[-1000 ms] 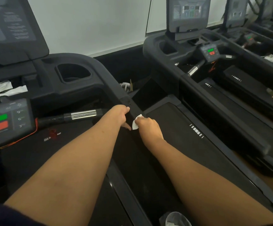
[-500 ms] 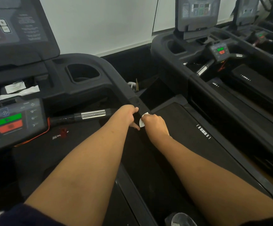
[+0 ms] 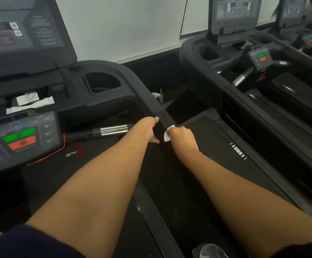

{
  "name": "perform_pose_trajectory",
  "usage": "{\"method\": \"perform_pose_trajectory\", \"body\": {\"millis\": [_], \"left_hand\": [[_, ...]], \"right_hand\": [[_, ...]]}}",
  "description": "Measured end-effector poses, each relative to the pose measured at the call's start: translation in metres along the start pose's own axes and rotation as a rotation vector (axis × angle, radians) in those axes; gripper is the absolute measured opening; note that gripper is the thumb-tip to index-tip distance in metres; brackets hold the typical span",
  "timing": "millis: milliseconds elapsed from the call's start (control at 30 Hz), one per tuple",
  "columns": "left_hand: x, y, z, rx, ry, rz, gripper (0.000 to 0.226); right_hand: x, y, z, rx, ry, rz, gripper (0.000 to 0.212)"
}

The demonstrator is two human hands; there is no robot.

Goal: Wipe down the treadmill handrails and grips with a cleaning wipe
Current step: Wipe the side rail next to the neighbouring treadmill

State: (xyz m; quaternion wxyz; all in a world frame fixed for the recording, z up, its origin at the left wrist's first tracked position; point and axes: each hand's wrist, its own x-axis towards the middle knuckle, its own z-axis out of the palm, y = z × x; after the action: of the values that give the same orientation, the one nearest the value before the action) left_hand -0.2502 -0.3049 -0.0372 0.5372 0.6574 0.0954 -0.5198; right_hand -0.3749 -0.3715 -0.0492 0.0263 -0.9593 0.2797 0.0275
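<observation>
White wipe [image 3: 168, 134] sat pinched in the right hand [image 3: 182, 137], pressed against the black handrail [image 3: 152, 103]. The left hand [image 3: 148, 130] gripped that rail just beside it, fingers curled round

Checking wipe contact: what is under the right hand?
A corner of the white wipe sticks out from under the right hand, which grips it against the handrail. The hand covers the rest of the wipe and the rail beneath it.

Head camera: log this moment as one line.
step: handrail wipe | left hand: grips handrail | right hand: holds wipe against handrail | silver grip: not held
</observation>
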Motion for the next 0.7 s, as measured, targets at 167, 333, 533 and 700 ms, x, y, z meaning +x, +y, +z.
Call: {"method": "perform_pose_trajectory", "body": {"millis": [167,333,533,700], "left_hand": [[0.017,0.001,-0.029,-0.416,0.203,-0.071,0.068],[0.032,-0.001,-0.037,-0.574,0.251,-0.037,0.060],[0.023,0.005,-0.028,-0.968,0.150,0.050,0.050],[0.035,0.008,-0.040,-0.880,0.250,-0.036,0.053]], "right_hand": [[0.015,-0.004,-0.002,0.049,0.052,-0.037,0.034],[0.012,0.001,0.005,0.066,0.062,-0.025,0.035],[0.028,-0.003,-0.002,0.078,0.058,-0.013,0.033],[0.027,-0.004,-0.003,0.095,0.055,0.001,0.036]]}}
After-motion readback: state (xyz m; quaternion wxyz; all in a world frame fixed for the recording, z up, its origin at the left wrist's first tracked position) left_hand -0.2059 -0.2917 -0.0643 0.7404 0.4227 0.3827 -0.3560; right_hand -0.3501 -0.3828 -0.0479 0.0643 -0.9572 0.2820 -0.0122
